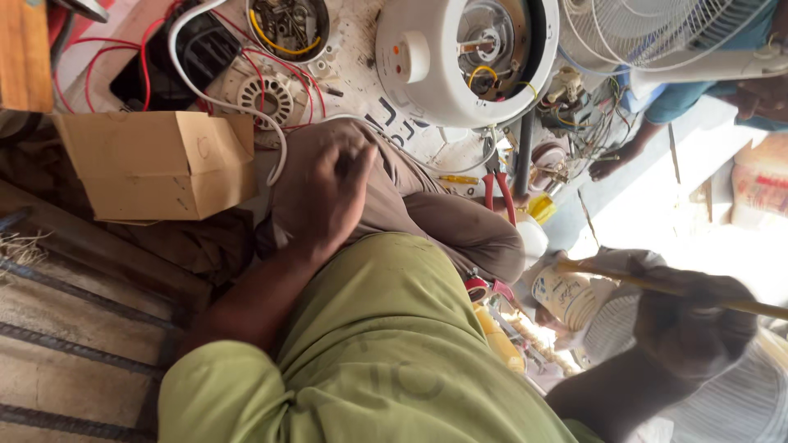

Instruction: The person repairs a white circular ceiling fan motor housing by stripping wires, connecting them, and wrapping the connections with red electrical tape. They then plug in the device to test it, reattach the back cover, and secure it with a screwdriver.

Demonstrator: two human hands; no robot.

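My left hand (332,193) rests flat on my knee, which is covered in brown cloth, and holds nothing. My right hand (694,324) is closed around a thin yellowish stick (624,280) that runs from left to right above a white fan grille (743,394). A white round appliance base (460,61), opened with wires inside, lies ahead of my knee. Red-handled pliers (501,193) lie just below it.
A brown cardboard box (160,164) stands to the left. Red and white wires (271,90) run over the worktop with loose motor parts. A white fan guard (648,29) is at the top right, and another person's hand (611,164) reaches among parts beneath it.
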